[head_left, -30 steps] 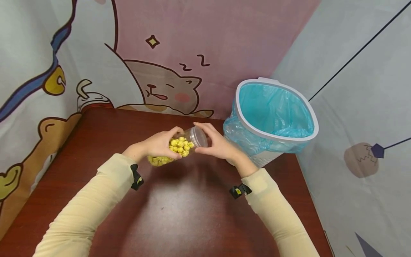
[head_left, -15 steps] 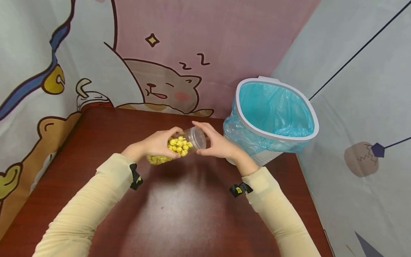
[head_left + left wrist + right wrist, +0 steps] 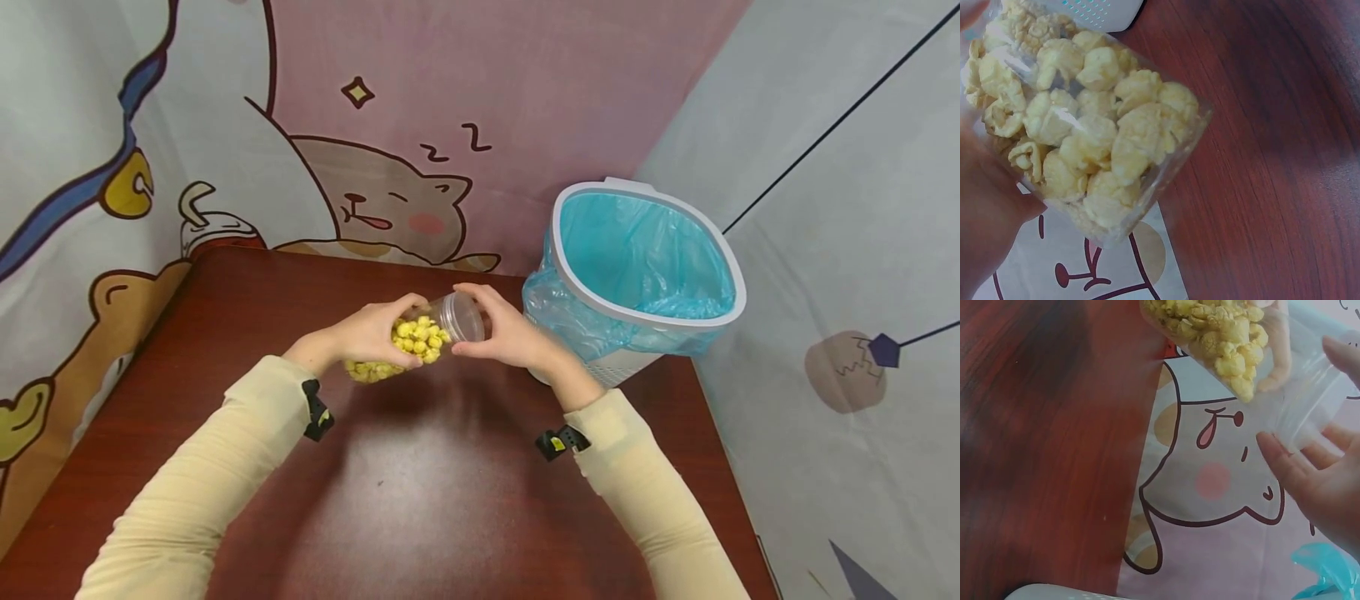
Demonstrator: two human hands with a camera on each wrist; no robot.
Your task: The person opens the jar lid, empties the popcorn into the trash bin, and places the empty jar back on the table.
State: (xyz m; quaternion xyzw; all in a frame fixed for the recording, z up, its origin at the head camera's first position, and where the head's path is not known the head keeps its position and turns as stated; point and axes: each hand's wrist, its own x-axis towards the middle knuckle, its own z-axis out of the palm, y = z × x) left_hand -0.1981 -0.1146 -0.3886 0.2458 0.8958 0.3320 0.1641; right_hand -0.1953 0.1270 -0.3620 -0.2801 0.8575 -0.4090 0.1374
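A clear plastic jar (image 3: 422,340), partly filled with yellow popcorn, is held tilted above the table, its lidded end up and to the right. My left hand (image 3: 367,335) grips the jar's body, thumb on the near side. In the left wrist view the popcorn (image 3: 1094,131) is packed against the jar's base. At the other end, the clear screw lid (image 3: 465,317) sits on the jar's mouth. My right hand (image 3: 512,333) holds this lid between thumb and fingers. The right wrist view shows the right hand (image 3: 1319,478) curved round the lid's edge.
To the right, at the back of the reddish-brown table (image 3: 420,500), stands a white bin (image 3: 637,319) lined with a blue bag (image 3: 622,250). Cartoon-printed cloth (image 3: 525,100) hangs behind the table and along both sides.
My right thumb and fingers have shifted slightly on the lid. The jar and my left hand stay almost in place.
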